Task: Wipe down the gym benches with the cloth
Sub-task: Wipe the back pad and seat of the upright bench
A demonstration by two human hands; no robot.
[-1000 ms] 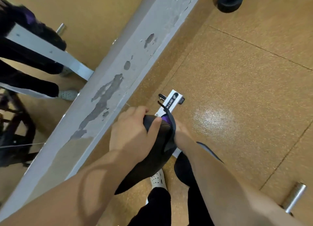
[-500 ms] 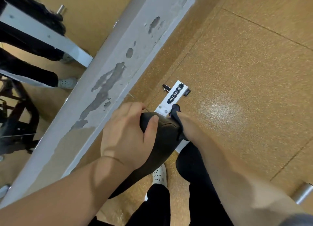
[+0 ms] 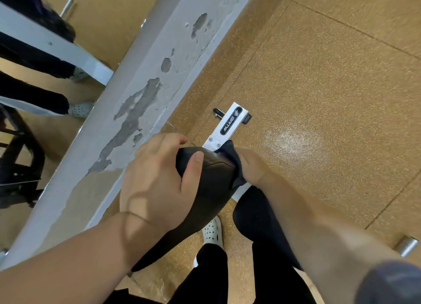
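Observation:
A black padded bench pad (image 3: 211, 185) stands below me, seen from its top end. My left hand (image 3: 159, 178) grips that top end, thumb across the pad. My right hand (image 3: 250, 165) holds a dark cloth (image 3: 232, 158) bunched against the pad's right edge, near the top corner. The bench's white base bar (image 3: 230, 126) with a black label lies on the floor just beyond the pad. Most of the pad's face is hidden by my left arm.
A grey wall ledge (image 3: 145, 99) with peeling paint runs diagonally on the left, a mirror above it reflecting legs and a white frame. Cork-coloured floor (image 3: 330, 87) spreads to the right. A metal bar end (image 3: 407, 246) lies at lower right. My legs and a white shoe (image 3: 213, 231) are below.
My right hand with the cloth has slid down the pad's right edge, away from the top. My left hand stays clamped on the pad.

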